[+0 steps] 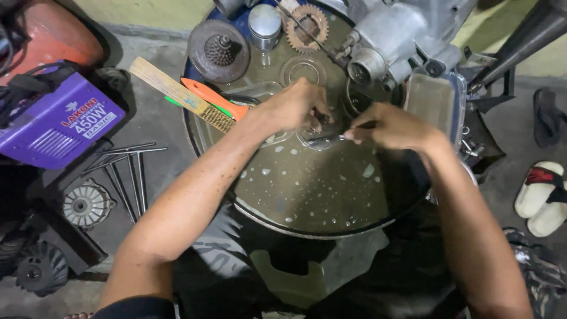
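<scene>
Basically both hands are working low over the oily wash pan (307, 201): left hand (295, 109) curling around a small part, right hand (393, 127) pinching a thin metal tool (326, 140), keeping drips inside.

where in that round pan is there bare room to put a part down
The near half of the round pan is free: murky liquid between the forearms and the near rim. The far half is crowded: brush, clutch drum, piston, sprocket, engine case. Left hand and right hand fill the middle.
</scene>
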